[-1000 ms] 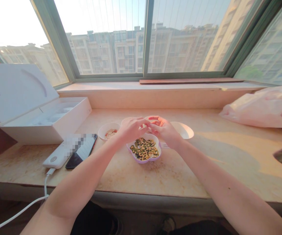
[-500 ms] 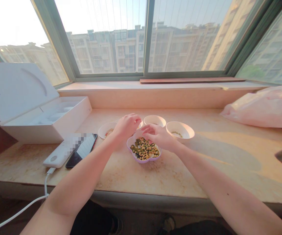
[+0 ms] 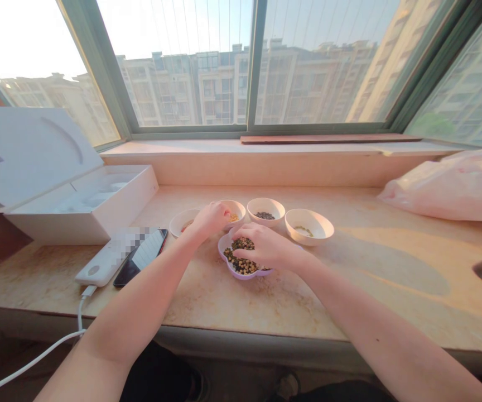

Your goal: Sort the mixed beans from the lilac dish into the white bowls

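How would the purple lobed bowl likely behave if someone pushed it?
The purple lobed bowl would probably slide rather than tip, since it looks low and wide on the flat counter. Its loose beans may shift or roll, being small and rounded. The thin-looking rim suggests a light shell.

Lilac bowl (image 3: 244,276) smooth; phone (image 3: 144,261) glossy; box (image 3: 126,202) matt; bag (image 3: 454,187) plastic.

Purple dish (image 3: 233,271): lobed, upright, center of frame, right side covered, mixed beans (image 3: 246,264) inside, tan, green, black. White bowls, four, upright, arced just above: left bowl (image 3: 176,225) mostly hidden; second bowl (image 3: 236,205), tan bits; third bowl (image 3: 267,204), black beans (image 3: 265,215); right bowl (image 3: 322,228), few green beans (image 3: 303,230).
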A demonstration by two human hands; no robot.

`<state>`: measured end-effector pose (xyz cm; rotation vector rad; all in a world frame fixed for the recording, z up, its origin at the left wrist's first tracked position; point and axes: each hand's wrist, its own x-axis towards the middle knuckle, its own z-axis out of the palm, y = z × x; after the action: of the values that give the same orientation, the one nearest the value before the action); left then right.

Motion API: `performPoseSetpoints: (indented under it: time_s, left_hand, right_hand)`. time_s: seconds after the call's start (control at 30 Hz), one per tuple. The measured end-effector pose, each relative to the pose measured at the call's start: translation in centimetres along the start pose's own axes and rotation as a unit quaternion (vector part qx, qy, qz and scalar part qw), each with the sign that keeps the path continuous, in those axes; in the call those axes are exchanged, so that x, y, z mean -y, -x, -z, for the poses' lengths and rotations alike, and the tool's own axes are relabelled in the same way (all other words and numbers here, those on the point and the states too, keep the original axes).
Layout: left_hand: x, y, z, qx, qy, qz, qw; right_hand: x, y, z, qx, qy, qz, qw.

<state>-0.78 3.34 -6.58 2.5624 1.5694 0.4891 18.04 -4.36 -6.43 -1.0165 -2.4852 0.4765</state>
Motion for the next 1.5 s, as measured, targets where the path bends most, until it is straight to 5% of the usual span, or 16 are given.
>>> performPoseSetpoints:
  time_s: [0.37,0.93,1.5]
  left_hand:
    - [0.0,-0.2,-0.2,0.003,-0.008,0.004,1.0]
    - [-0.2,0.0,0.0,-0.005,0.005,-0.013,1.0]
    - [-0.4,0.2,0.3,-0.016,0.006,-0.028,0.999]
  right_hand:
    - [-1.1,-1.0,-2.4,0.041,0.111,-0.063,0.991]
    - [-0.6,-1.6,-2.3,0.047,0.106,-0.001,0.993]
    - [-0.4,-1.1,-1.2,0.057,0.065,-0.01,0.996]
